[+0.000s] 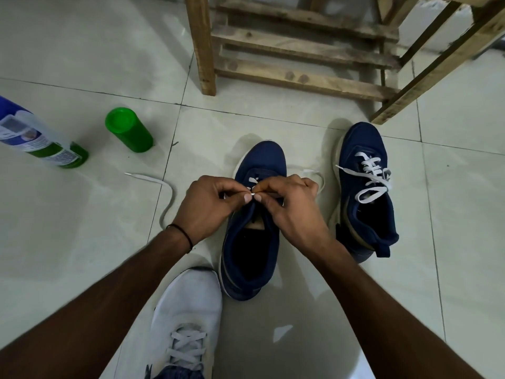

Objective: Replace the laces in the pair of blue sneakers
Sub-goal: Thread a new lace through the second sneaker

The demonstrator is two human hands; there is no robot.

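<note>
— Head view: where's our left hand (203,205)?
— Pinching the white lace (252,193) with our right hand (291,203), over the near blue sneaker (250,242) on the floor (82,242).

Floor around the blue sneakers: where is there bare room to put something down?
Bare tile lies right of the laced sneaker, and between the green cap and the wooden frame. It is crowded where both hands work over the middle sneaker, beside the white shoe.
</note>
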